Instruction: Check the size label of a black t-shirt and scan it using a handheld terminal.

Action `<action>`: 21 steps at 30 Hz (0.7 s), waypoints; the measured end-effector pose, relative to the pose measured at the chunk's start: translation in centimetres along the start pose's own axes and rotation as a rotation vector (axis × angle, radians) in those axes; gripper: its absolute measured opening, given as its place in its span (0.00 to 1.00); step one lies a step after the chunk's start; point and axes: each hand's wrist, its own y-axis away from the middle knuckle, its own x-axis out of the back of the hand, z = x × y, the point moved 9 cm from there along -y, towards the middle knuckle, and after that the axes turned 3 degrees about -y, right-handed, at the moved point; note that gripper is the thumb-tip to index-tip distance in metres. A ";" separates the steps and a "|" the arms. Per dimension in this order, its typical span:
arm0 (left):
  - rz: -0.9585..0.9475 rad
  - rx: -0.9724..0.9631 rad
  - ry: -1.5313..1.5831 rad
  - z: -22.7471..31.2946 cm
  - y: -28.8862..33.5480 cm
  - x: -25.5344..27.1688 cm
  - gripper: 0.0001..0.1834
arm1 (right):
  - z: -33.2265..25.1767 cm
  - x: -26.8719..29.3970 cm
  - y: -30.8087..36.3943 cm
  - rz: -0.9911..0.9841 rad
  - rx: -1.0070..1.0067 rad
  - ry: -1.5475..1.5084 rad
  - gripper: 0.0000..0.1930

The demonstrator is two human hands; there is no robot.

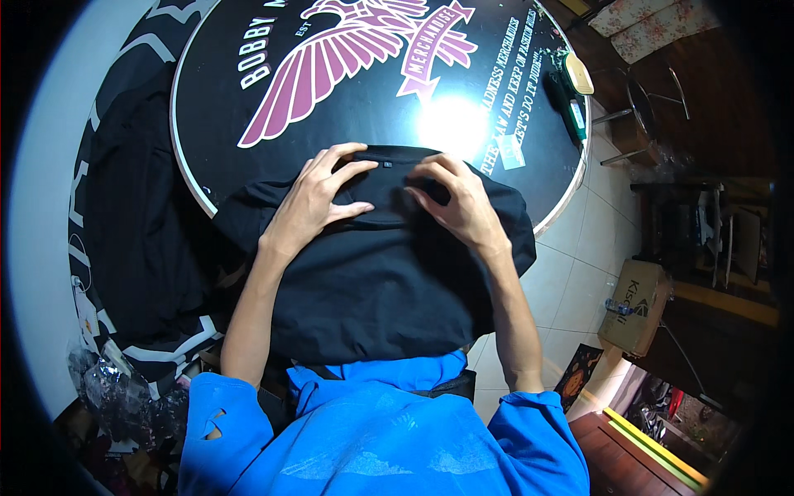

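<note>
The black shirt (380,281) lies over the table's (231,169) near edge, its collar (405,154) running left-right between your left hand (313,202) and right hand (463,202), about equally near, fingers (357,169) curved but parted, visibly gripping nothing.

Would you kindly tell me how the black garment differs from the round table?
The black garment is creased cloth, whereas the round table is flat and glossy. The garment shows a small neck label; the table, a large pink winged design. Both are mostly black.
</note>
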 end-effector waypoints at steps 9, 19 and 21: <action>-0.025 -0.042 -0.010 -0.5 0.0 -1.4 0.33 | 1.0 -2.4 0.7 -0.014 0.040 0.086 0.37; -0.089 0.044 0.056 -1.6 0.5 -1.3 0.41 | 1.6 -1.5 1.3 -0.034 0.019 0.123 0.38; -0.107 0.057 0.063 -1.6 0.6 -1.4 0.40 | 1.6 -1.5 1.5 -0.026 0.013 0.120 0.35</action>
